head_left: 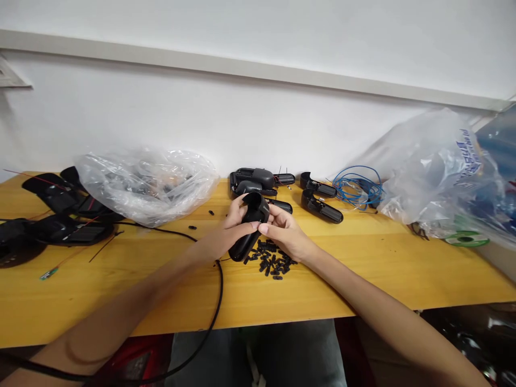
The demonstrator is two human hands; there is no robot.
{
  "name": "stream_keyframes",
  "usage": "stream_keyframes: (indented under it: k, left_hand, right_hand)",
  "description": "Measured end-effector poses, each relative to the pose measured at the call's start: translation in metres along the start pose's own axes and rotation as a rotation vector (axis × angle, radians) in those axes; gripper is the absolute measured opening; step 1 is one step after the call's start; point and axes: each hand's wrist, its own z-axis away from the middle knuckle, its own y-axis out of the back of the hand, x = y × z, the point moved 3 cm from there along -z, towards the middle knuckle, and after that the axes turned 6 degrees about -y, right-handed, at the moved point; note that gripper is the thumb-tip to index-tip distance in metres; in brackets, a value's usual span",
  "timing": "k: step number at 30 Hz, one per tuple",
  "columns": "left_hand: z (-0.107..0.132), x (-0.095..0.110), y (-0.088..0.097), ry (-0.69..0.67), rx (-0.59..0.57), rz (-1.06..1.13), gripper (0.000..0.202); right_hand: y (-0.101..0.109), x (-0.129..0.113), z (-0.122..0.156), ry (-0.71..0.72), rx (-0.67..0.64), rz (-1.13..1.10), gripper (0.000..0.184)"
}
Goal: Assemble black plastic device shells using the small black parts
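Observation:
Both my hands meet over the middle of the wooden table [363, 269]. My left hand [236, 226] is wrapped round a curved black plastic housing [246, 236], held tilted with its lower end near the table. My right hand [284, 231] is closed against the housing's upper right side, fingertips pinched at it; whether they hold a small part is hidden. Just below my hands lies a pile of several small black plastic pieces [272, 260].
More black housings [252, 183] lie behind my hands, with two others [322, 207] and a blue wire coil [357, 191] to the right. A clear bag [147, 183] sits left, black parts [56, 215] far left, a big bag [439, 172] right. A black cable [217, 290] crosses the front edge.

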Motion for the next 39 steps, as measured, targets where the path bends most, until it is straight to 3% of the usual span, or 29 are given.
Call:
stream_keyframes:
  k: [3,7,10,13,16,18,21,25,39]
  left_hand:
    - [0.002,0.010,-0.004,-0.056,0.033,-0.088,0.073]
    - [0.010,0.030,-0.009,-0.264,0.127,-0.461,0.056]
    - [0.015,0.037,-0.007,-0.446,0.153,-0.733,0.050]
    - [0.015,0.038,0.004,-0.668,0.102,-0.965,0.053]
    - [0.016,0.039,0.016,-0.949,0.018,-1.219,0.058]
    - [0.016,0.041,0.021,-1.060,-0.013,-1.333,0.060]
    - [0.016,0.044,0.023,-1.098,-0.020,-1.391,0.059]
    - [0.016,0.045,0.020,-1.111,-0.061,-1.401,0.056]
    - [0.015,0.043,0.013,-1.087,-0.177,-1.422,0.061]
  right_hand:
    - [0.005,-0.003,0.000,0.072,0.091,0.063,0.064]
    - [0.013,-0.009,0.002,0.177,0.187,0.098,0.070]
    - [0.014,-0.011,0.006,0.182,0.166,0.147,0.075]
    - [0.014,-0.015,0.012,0.206,0.121,0.267,0.078]
    - [0.019,-0.023,0.018,0.391,0.085,0.519,0.078]
    - [0.022,-0.027,0.021,0.559,0.039,0.716,0.091]
    - [0.027,-0.029,0.022,0.754,-0.048,0.920,0.112]
    - [0.027,-0.031,0.021,0.896,-0.081,0.987,0.118]
    - [0.025,-0.032,0.022,0.866,-0.080,1.192,0.105]
